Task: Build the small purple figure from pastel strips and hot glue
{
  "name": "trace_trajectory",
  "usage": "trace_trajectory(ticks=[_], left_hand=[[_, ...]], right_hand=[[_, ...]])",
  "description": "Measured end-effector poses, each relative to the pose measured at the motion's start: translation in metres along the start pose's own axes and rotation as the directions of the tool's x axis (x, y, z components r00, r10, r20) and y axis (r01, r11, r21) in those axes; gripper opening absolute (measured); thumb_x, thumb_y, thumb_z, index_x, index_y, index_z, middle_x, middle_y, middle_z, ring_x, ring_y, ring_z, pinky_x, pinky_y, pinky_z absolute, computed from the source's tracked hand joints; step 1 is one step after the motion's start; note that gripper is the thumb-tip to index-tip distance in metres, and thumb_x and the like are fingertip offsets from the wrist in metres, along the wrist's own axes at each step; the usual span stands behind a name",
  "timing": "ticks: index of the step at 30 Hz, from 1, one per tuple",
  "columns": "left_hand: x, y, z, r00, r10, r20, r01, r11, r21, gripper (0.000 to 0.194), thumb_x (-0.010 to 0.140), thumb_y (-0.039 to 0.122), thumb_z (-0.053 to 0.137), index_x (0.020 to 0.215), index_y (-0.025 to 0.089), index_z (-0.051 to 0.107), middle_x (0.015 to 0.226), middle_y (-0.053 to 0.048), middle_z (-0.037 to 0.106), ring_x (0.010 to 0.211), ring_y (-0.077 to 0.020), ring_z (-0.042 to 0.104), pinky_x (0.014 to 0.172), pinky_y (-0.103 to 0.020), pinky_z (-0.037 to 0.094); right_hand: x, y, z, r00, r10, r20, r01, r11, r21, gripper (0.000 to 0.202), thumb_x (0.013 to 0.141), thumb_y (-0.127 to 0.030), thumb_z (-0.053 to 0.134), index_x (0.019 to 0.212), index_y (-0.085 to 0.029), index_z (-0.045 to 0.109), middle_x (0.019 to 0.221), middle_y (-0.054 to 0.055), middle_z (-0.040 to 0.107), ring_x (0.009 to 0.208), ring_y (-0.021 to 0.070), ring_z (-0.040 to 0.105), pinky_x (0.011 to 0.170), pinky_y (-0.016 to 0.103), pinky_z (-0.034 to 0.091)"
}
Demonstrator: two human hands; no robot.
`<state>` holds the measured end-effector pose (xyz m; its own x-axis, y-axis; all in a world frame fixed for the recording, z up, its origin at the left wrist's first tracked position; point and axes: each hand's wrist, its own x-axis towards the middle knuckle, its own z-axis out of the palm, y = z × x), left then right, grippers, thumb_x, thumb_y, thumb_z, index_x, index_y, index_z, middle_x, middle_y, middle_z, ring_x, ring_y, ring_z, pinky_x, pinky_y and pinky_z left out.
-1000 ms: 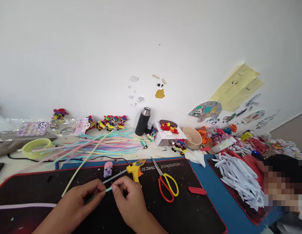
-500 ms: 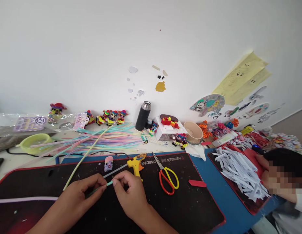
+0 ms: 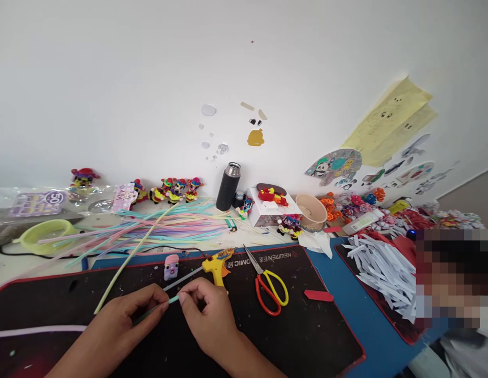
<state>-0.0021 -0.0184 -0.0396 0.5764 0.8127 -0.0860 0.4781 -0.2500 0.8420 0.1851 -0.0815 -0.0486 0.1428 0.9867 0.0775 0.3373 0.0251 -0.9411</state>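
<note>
Between my two hands runs a short mint-green pipe cleaner (image 3: 173,300). My left hand (image 3: 129,320) pinches one end between thumb and fingers, and my right hand (image 3: 212,315) pinches the other. Part of the stem is hidden behind the left fingers. Just beyond my hands lies a yellow glue gun (image 3: 215,270) with a glue stick in its back. A small pink and lilac fuzzy figure (image 3: 172,268) stands left of it. Scissors (image 3: 271,290) with one red and one yellow handle rest open to the right.
Pastel pipe cleaners (image 3: 161,227) spread along the back of the table. A black thermos (image 3: 228,188), a white box (image 3: 263,214) and a beige bowl (image 3: 310,212) stand by the wall. Paper strips (image 3: 385,278) lie right, near another person. A black mat (image 3: 307,341) covers the front.
The view has shifted slightly, moving most things a little left. My hands keep their pinch on the pipe cleaner in nearly the same pose.
</note>
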Motion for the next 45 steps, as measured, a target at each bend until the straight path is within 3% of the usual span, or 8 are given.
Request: trace_trajectory(ticks=[10,17,26,39,45], left_hand=[[0.001,-0.001,0.001,0.999,-0.046,0.007,0.046,0.999,0.016,0.042,0.089,0.061,0.053,0.081,0.025,0.072,0.072,0.000,0.073,0.069,-0.0205,0.067,0.063,-0.022,0.051],[0.000,-0.006,0.003,1.000,-0.011,-0.007,0.012,1.000,0.016,0.038,0.093,0.056,0.054,0.083,0.024,0.071,0.074,0.001,0.072,0.071,-0.0196,0.066,0.065,-0.022,0.050],[-0.003,0.006,0.000,0.999,-0.018,-0.035,0.019,1.000,0.015,0.035,0.095,0.051,0.052,0.084,0.023,0.070,0.073,0.001,0.069,0.071,-0.0196,0.063,0.065,-0.023,0.048],[-0.010,0.004,-0.001,0.999,-0.037,-0.039,0.037,0.999,-0.016,0.033,0.098,0.050,0.052,0.093,0.023,0.069,0.074,0.001,0.063,0.071,-0.0192,0.058,0.066,-0.026,0.042],[-0.014,0.009,-0.004,0.998,-0.026,-0.059,0.024,0.999,-0.049,0.028,0.097,0.045,0.054,0.090,0.022,0.068,0.073,0.003,0.060,0.069,-0.0178,0.055,0.066,-0.026,0.040]], right_hand=[[0.001,0.005,0.001,1.000,0.007,0.011,-0.007,1.000,0.026,0.015,0.093,-0.025,0.065,0.085,-0.018,0.076,0.061,-0.004,0.054,0.054,0.0112,0.048,0.051,0.022,0.033],[0.002,0.002,-0.001,1.000,-0.008,-0.002,0.008,0.999,0.035,0.016,0.092,-0.026,0.064,0.084,-0.018,0.075,0.060,-0.005,0.053,0.054,0.0115,0.047,0.052,0.023,0.033],[0.001,0.004,0.000,0.999,-0.029,0.019,0.028,0.998,0.048,0.017,0.094,-0.027,0.063,0.082,-0.018,0.072,0.060,-0.006,0.049,0.054,0.0113,0.044,0.052,0.023,0.032],[-0.004,-0.004,0.000,0.999,-0.013,0.043,0.012,1.000,0.001,0.021,0.096,-0.031,0.060,0.085,-0.018,0.073,0.062,-0.004,0.054,0.056,0.0122,0.046,0.052,0.023,0.032],[-0.005,-0.007,-0.002,0.998,-0.033,0.047,0.033,0.999,-0.002,0.020,0.096,-0.031,0.061,0.085,-0.018,0.072,0.062,-0.005,0.049,0.056,0.0123,0.044,0.052,0.024,0.032]])
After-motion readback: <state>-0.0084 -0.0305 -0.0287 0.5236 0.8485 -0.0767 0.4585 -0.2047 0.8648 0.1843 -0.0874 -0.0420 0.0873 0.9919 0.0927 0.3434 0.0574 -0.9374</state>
